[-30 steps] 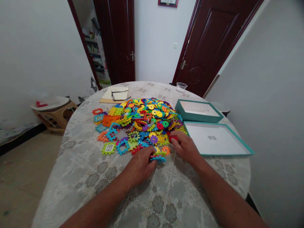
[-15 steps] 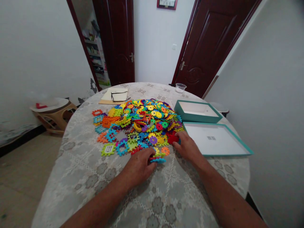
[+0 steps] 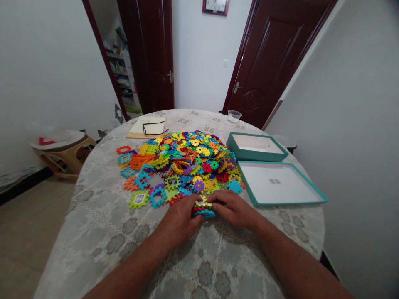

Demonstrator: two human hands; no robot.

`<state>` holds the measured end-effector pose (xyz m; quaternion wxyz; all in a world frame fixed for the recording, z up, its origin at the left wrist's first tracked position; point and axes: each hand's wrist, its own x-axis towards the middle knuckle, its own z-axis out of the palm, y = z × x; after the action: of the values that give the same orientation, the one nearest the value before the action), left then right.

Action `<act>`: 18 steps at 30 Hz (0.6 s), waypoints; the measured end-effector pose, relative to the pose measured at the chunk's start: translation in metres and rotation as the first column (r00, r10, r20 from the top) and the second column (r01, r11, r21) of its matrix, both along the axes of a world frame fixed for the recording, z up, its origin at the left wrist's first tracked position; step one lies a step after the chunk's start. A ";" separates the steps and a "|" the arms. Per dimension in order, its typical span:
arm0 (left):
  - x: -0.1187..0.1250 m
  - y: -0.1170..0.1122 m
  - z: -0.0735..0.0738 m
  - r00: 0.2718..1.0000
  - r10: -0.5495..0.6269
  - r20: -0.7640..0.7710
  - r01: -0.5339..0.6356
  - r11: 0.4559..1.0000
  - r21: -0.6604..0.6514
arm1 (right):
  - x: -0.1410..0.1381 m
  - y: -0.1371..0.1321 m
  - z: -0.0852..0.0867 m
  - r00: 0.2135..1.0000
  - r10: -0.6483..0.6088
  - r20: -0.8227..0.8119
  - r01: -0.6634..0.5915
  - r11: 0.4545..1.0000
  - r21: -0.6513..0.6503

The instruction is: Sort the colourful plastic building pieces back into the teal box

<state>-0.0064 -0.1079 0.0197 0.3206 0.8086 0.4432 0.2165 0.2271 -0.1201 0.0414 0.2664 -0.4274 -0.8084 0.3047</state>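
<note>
A small stack of plastic building pieces (image 3: 204, 209), red, blue and yellow-green, is held just in front of a heaped pile of colourful interlocking pieces (image 3: 193, 155). My left hand (image 3: 183, 216) is closed around the stack's left side. From the right, my right hand (image 3: 232, 207) grips the same stack with thumb and fingers. Its fingertips partly hide the pieces. Behind my right hand lies a loose blue toothed piece (image 3: 235, 186). A lime window piece (image 3: 139, 199) and a blue square frame piece (image 3: 158, 197) lie left of my hands.
A green box (image 3: 257, 147) and its shallow lid (image 3: 283, 183), white inside, sit at the right. Black glasses (image 3: 152, 128) rest on a notebook (image 3: 132, 132) at the back left. A clear plastic cup (image 3: 234, 116) stands by the far edge. Patterned cloth covers the table (image 3: 118, 257).
My right hand has moved left from a red piece at the pile's edge to the stack in my left hand. A blue toothed piece now shows at the pile's right side.
</note>
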 end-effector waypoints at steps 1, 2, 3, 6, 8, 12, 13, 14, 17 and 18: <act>0.000 0.000 0.000 1.000 -0.032 -0.002 0.032 0.999 0.005 | 0.002 0.001 0.000 1.000 0.012 -0.007 -0.012 1.000 -0.002; -0.001 0.000 0.001 0.998 -0.057 -0.008 0.057 0.998 0.013 | 0.005 0.003 -0.001 1.000 -0.002 -0.007 0.002 1.000 0.020; -0.001 0.000 0.001 0.997 -0.071 -0.017 0.071 0.997 0.022 | 0.009 0.005 -0.003 0.999 -0.050 0.005 0.049 0.996 0.071; -0.001 0.000 0.000 0.997 -0.066 -0.029 0.067 0.997 0.036 | 0.024 0.012 -0.011 0.917 -0.380 0.125 0.329 0.894 0.303; -0.001 0.000 0.000 0.998 -0.058 -0.034 0.059 0.998 0.037 | 0.034 0.015 -0.017 0.757 -0.588 0.285 0.471 0.793 0.386; -0.002 0.000 0.002 0.996 -0.068 -0.051 0.070 0.997 0.040 | 0.039 0.015 -0.022 0.521 -0.637 0.567 0.532 0.763 0.368; -0.002 0.000 0.002 0.996 -0.065 -0.056 0.068 0.997 0.041 | 0.038 0.015 -0.022 0.504 -0.629 0.592 0.529 0.767 0.363; -0.002 0.000 0.003 0.996 -0.061 -0.062 0.063 0.997 0.039 | 0.036 0.014 -0.022 0.494 -0.628 0.602 0.530 0.766 0.364; -0.002 0.000 0.006 0.996 -0.042 -0.083 0.044 0.999 0.023 | 0.033 0.013 -0.021 0.485 -0.642 0.594 0.545 0.753 0.369; -0.002 0.000 0.007 0.995 -0.042 -0.089 0.044 0.999 0.018 | 0.034 0.013 -0.021 0.487 -0.647 0.586 0.551 0.748 0.369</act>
<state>-0.0079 -0.1078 0.0268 0.2972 0.8299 0.4374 0.1778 0.2610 -0.1068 0.0202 0.0661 -0.7438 -0.6639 -0.0408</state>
